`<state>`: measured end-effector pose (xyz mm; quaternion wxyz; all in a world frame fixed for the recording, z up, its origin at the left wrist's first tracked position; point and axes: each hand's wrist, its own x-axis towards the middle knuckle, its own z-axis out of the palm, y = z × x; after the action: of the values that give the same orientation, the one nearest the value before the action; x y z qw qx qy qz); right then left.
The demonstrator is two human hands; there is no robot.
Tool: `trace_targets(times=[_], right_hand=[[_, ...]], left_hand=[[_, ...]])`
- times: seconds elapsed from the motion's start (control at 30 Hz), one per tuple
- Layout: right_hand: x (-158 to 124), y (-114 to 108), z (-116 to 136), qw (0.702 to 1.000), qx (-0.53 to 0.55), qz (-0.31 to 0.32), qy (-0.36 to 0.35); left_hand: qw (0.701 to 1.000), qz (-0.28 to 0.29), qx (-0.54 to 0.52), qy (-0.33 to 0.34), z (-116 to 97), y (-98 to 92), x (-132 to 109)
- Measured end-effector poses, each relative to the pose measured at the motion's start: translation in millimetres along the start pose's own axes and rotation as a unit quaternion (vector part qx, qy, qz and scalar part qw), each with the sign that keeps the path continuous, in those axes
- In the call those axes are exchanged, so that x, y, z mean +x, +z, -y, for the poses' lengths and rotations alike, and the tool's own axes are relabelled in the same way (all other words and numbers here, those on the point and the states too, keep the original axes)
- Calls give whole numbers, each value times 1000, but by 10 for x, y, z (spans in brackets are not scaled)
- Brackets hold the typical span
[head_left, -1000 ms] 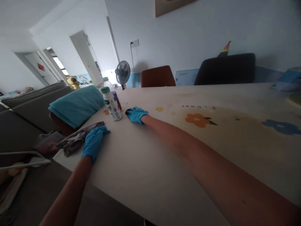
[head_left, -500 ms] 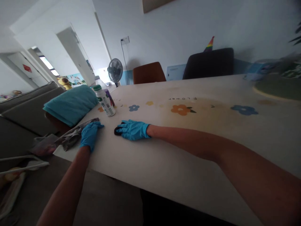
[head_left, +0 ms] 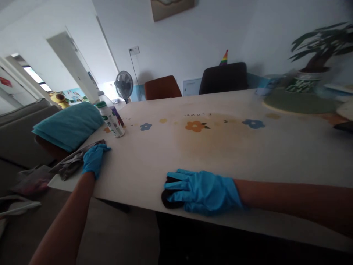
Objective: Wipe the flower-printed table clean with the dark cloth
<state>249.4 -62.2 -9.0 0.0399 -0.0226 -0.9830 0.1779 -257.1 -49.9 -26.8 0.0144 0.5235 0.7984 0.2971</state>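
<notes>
Both my hands wear blue gloves. My right hand (head_left: 202, 191) lies flat near the front edge of the white table (head_left: 220, 151), fingers stretched over a small black pad (head_left: 168, 200) that it presses down. My left hand (head_left: 93, 159) rests at the table's left corner, fingers lying on a crumpled grey cloth (head_left: 68, 162) that hangs over the edge. A white bottle with a green cap (head_left: 110, 119) stands beyond the left hand, with a purple bottle (head_left: 118, 116) right behind it.
The tabletop has flower prints and a brownish stain (head_left: 209, 136). A teal towel (head_left: 68, 125) lies over a chair at the left. A potted plant (head_left: 311, 70) on a green mat stands far right. Two chairs (head_left: 162, 87) and a fan (head_left: 123, 84) are behind the table.
My right hand has slid the black pad from beside the bottles back toward the table's front edge. The left hand has stayed on the grey cloth. The view has swung right.
</notes>
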Motion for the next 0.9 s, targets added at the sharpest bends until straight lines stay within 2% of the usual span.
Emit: trace_targets(times=[0.1, 0.17, 0.23, 0.3, 0.43, 0.63, 0.73, 0.9], right_hand=[[-414, 58, 54, 999, -27, -38, 12], [-575, 106, 60, 997, -46, -62, 22], [-603, 129, 37, 995, -57, -70, 35], [-500, 113, -33, 994, -61, -69, 54], [-18, -20, -362, 993, -69, -44, 80], [955, -302, -997, 991, -80, 18, 105], [1410, -407, -1218, 989, -77, 18, 121], [1958, -481, -1420, 971, -59, -35, 227]], left_hand=[[1000, 2, 4, -12, 3, 3, 0], [1000, 4, 9, -18, 9, 8, 4], [1000, 4, 18, -17, 14, 14, 11], [1000, 2, 27, -16, 16, 20, 16], [999, 5, 29, -19, 1, 26, 9], [999, 11, 45, 0, 6, 1, -11], [997, 27, 66, 17, 27, -7, -1], [998, 15, 51, 18, 54, -8, -1]])
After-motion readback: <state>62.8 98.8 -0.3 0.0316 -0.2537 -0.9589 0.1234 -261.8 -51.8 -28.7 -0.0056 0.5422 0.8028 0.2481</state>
